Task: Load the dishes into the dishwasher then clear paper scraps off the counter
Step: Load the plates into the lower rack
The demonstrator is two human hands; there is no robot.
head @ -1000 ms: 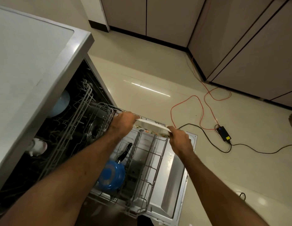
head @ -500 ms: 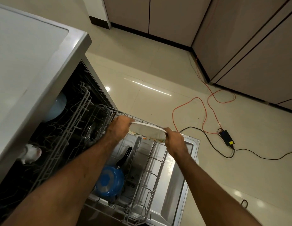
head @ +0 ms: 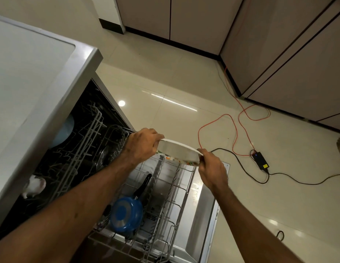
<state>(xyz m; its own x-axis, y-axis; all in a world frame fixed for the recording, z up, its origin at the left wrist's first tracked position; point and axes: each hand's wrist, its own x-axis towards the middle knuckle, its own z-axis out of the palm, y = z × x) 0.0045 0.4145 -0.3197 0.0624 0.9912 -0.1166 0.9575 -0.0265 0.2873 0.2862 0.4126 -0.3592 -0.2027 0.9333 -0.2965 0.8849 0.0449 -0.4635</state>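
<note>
No brand or text can be read anywhere; the yellow label on the black adapter (head: 260, 162), on the floor to the right of the dishwasher (head: 108, 103), is too small to read.

The plate (head: 176, 152) is in the air over the far end of the dishwasher's lower rack (head: 176, 196), which is pulled out over the open door (head: 201, 221). It is tilted, not flat: the upper rim shows as a thin white line, and a colourful pattern runs along the lower edge. Its long line in view goes across from L to R, w/ the R end a little nearer to the person.

Left hand (head: 141, 147): fingers curled over the plate's left rim, grasping it. Right hand (head: 213, 168): fingers closed on the right rim, grasping it too. Both arms are stretched out over the dishwasher.

In the lower rack, at the near-left part, a blue pan (head: 126, 215) stands on its edge, bottom toward the camera, black handle pointing up and away. Inside the dishwasher, the upper rack (head: 85, 149) holds a light blue bowl (head: 63, 131) and a white cup (head: 35, 185). The grey counter (head: 32, 73) lies above the dishwasher. An orange cable (head: 235, 130) loops on the floor near the adapter.
</note>
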